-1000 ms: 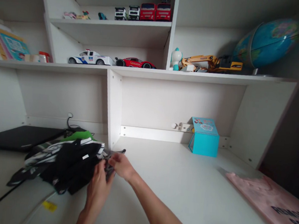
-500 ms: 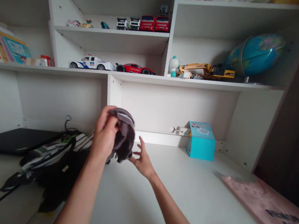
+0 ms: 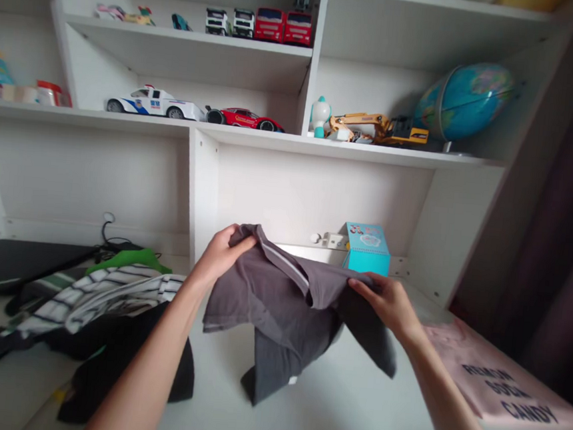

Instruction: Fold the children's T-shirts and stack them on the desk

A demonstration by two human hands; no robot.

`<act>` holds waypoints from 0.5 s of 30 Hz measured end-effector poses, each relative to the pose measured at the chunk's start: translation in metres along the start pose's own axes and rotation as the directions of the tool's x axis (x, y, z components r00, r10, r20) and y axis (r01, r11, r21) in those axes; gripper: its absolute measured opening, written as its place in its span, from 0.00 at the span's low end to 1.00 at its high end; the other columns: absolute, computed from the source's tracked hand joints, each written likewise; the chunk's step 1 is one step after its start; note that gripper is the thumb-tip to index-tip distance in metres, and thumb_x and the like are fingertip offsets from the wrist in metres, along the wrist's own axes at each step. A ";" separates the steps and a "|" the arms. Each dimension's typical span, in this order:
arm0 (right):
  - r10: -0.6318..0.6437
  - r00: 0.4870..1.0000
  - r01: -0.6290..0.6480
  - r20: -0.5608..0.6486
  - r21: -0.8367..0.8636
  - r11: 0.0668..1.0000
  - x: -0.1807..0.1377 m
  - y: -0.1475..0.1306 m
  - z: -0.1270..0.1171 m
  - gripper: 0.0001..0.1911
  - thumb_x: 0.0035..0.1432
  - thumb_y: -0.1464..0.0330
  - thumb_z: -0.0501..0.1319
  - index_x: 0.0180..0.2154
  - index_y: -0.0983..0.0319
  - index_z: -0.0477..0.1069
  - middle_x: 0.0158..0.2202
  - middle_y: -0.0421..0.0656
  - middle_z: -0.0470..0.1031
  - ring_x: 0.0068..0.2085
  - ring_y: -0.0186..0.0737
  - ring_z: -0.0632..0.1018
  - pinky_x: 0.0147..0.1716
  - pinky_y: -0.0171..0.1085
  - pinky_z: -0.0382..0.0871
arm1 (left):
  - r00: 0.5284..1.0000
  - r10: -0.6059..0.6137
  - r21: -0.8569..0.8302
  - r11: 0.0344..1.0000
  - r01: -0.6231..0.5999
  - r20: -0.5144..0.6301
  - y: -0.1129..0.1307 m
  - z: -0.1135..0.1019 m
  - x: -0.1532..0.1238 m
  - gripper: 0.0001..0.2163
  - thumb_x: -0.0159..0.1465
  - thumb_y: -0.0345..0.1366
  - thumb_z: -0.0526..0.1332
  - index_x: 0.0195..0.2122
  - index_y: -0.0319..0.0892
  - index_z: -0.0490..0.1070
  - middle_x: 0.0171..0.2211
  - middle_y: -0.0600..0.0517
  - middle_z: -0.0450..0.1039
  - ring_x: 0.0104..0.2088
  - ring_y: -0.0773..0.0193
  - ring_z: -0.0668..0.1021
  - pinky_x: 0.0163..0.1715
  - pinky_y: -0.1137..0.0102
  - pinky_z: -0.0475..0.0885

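A dark grey T-shirt (image 3: 283, 308) hangs stretched between my two hands above the white desk. My left hand (image 3: 225, 253) pinches it near one shoulder, thumb on top. At the opposite shoulder, my right hand (image 3: 384, 300) is closed on the cloth, its thumb towards me. The neckline with its pale inner band sags between the hands. Lower parts of the shirt droop in folds close to the desk surface.
Left of my arms lies a pile of clothes (image 3: 108, 300), striped, green and black, beside a black laptop (image 3: 21, 265). A pink folded shirt (image 3: 497, 381) is at the right. Behind stands a turquoise desk calendar (image 3: 368, 249). Shelves above hold toy vehicles (image 3: 158, 103) and a globe (image 3: 472, 101).
The grey shirt was bunched in my left hand; now it is spread out sideways. My right hand, open before, has taken hold of it and moved right. The view has shifted somewhat.
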State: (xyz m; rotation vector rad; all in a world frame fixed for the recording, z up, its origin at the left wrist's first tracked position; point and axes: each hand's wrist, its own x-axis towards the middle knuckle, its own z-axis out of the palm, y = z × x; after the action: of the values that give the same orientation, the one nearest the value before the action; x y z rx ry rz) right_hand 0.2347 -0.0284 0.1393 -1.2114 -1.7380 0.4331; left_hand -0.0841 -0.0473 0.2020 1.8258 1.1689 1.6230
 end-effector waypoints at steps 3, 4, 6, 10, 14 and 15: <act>-0.066 0.989 0.040 -0.133 -0.191 0.981 0.008 0.001 -0.019 0.20 0.50 0.52 0.56 0.34 0.62 0.70 0.25 0.41 0.74 0.26 0.38 0.72 0.26 0.35 0.64 | 0.958 -0.111 0.024 0.994 0.109 0.263 -0.004 0.005 -0.003 0.13 0.52 0.40 0.61 0.35 0.38 0.69 0.32 0.51 0.72 0.37 0.60 0.74 0.37 0.69 0.67; -0.066 0.987 0.032 -0.149 -0.222 0.975 0.008 0.002 -0.022 0.20 0.50 0.53 0.55 0.37 0.61 0.69 0.25 0.41 0.74 0.25 0.37 0.72 0.26 0.35 0.64 | 0.944 -0.121 0.026 0.993 0.119 0.306 -0.007 0.006 -0.003 0.12 0.52 0.39 0.60 0.36 0.38 0.69 0.33 0.51 0.73 0.37 0.60 0.74 0.38 0.69 0.67; -0.020 0.992 -0.011 -0.125 -0.245 0.970 0.006 0.004 -0.029 0.21 0.52 0.52 0.53 0.39 0.60 0.67 0.25 0.40 0.73 0.23 0.36 0.71 0.26 0.35 0.64 | 0.931 -0.121 0.033 0.993 0.116 0.345 -0.021 0.004 -0.003 0.11 0.52 0.37 0.59 0.36 0.39 0.70 0.35 0.51 0.73 0.38 0.61 0.74 0.40 0.69 0.66; -0.033 0.989 0.060 0.144 -0.186 0.981 -0.021 0.013 -0.036 0.23 0.49 0.53 0.58 0.44 0.58 0.62 0.37 0.44 0.74 0.38 0.42 0.74 0.33 0.35 0.67 | 0.933 -0.204 0.137 0.976 0.170 0.296 -0.064 -0.011 -0.004 0.11 0.48 0.34 0.58 0.33 0.38 0.71 0.32 0.50 0.74 0.36 0.60 0.75 0.38 0.69 0.66; -0.058 0.957 0.158 0.285 -0.344 0.926 -0.054 0.024 -0.032 0.27 0.46 0.67 0.59 0.49 0.56 0.56 0.42 0.44 0.71 0.43 0.43 0.73 0.37 0.37 0.67 | 0.956 -0.221 0.247 0.954 0.171 0.191 -0.109 -0.021 -0.010 0.11 0.50 0.38 0.55 0.30 0.38 0.72 0.30 0.49 0.75 0.34 0.59 0.75 0.36 0.68 0.67; -0.075 0.957 0.178 0.279 -0.366 0.914 -0.059 0.025 -0.031 0.23 0.47 0.70 0.55 0.48 0.56 0.57 0.41 0.44 0.71 0.41 0.42 0.74 0.37 0.37 0.67 | 0.969 -0.201 0.282 0.947 0.154 0.144 -0.116 -0.020 -0.010 0.12 0.51 0.39 0.55 0.30 0.39 0.72 0.30 0.50 0.75 0.34 0.59 0.75 0.36 0.68 0.67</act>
State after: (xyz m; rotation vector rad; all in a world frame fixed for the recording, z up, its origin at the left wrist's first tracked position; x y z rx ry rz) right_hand 0.2780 -0.0752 0.1082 -1.3503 -2.1911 0.1753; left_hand -0.1378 0.0039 0.1105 1.9131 1.4859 1.2287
